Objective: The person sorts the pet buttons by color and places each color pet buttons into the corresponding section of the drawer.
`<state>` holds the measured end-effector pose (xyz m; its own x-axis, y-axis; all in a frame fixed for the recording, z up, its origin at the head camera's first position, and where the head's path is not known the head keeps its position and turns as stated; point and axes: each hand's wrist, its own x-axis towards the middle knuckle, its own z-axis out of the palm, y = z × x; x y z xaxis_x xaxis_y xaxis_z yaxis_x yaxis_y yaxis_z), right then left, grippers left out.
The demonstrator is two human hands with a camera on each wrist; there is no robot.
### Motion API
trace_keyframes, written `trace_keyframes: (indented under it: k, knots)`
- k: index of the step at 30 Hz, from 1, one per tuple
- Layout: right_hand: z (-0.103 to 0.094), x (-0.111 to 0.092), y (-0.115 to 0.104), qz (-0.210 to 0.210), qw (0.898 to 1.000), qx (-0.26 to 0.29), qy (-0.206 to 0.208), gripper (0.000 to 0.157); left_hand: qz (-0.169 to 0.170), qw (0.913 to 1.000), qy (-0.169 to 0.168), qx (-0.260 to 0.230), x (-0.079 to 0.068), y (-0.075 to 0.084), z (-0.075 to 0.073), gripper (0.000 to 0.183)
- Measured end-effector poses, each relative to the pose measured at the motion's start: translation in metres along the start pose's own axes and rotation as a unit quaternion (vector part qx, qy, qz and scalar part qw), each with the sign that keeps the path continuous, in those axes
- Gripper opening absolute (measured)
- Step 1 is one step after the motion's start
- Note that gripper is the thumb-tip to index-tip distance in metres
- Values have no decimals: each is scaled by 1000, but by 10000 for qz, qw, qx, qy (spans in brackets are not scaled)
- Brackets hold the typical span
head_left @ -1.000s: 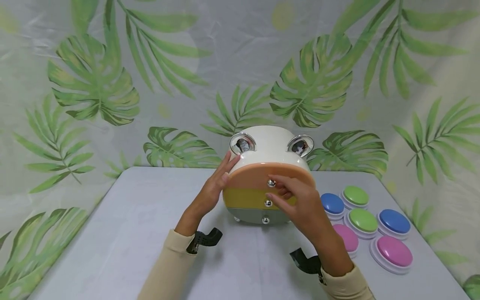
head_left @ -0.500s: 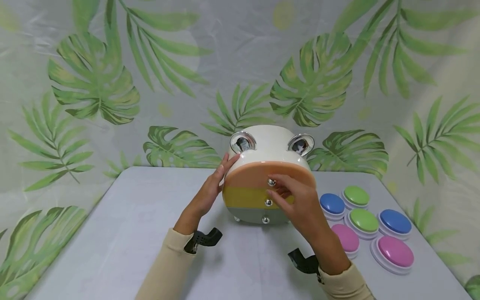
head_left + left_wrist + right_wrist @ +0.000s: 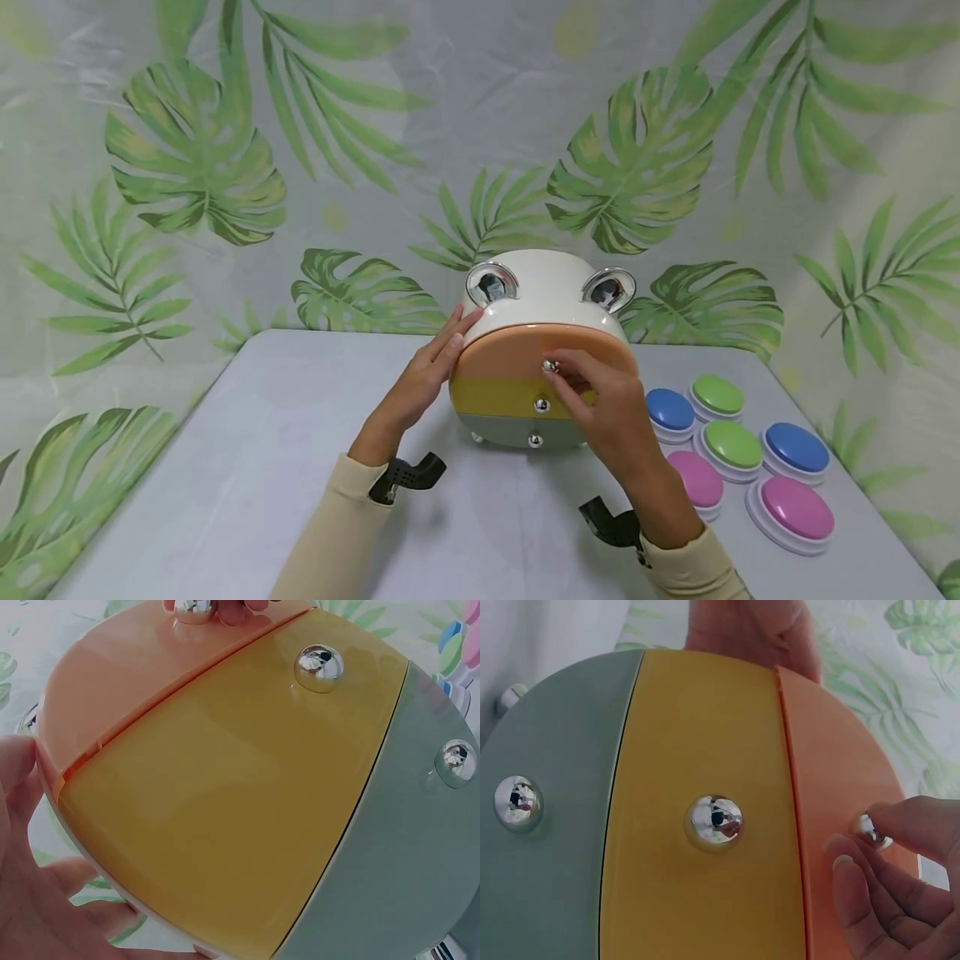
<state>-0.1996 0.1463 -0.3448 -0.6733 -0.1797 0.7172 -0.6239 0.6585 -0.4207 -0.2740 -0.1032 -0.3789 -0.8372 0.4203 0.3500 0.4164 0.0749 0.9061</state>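
Note:
A white drawer box (image 3: pixel 536 287) with two silver frog-like eyes stands on the table. Its rounded front has an orange top drawer (image 3: pixel 502 354), a yellow middle drawer (image 3: pixel 217 802) and a grey-green bottom drawer (image 3: pixel 547 885), each with a round silver knob. My right hand (image 3: pixel 611 408) pinches the orange drawer's knob (image 3: pixel 870 831) between thumb and fingers. In the right wrist view the orange drawer's edge stands slightly proud of the yellow one. My left hand (image 3: pixel 420 379) rests against the box's left side, its fingers extended along it; part of them is hidden behind the box in the wrist views.
To the right of the box lie several round push buttons, among them a blue button (image 3: pixel 797 447), a green button (image 3: pixel 732 443) and a pink button (image 3: pixel 797 507). A leaf-patterned cloth (image 3: pixel 480 125) hangs behind the white table (image 3: pixel 300 392).
My right thumb and fingertips have come together on the top knob; they were farther apart before. My left hand stays at the box's side. The head view has shifted slightly.

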Motion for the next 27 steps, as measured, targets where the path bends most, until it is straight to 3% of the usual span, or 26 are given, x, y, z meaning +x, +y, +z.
trace_keyframes:
  k: [3,10,15,21,27]
  knots:
    - [-1,0,1,-98,10000,-15,0,28,47,10000,12,86,0,2,0,43]
    - [-3,0,1,-206,9998,-8,-24,27,119,9998,-87,144,-7,28,2,45]
    - [-5,-1,0,-221,9997,-46,-57,28,110,9997,-107,213,-9,32,2,45]
    - [-7,-1,-1,-295,9995,-21,-144,30,127,9995,-119,279,-9,31,2,46]
    - [-10,-2,-4,-370,9990,-137,-195,28,280,9990,-36,347,-2,7,-1,44]
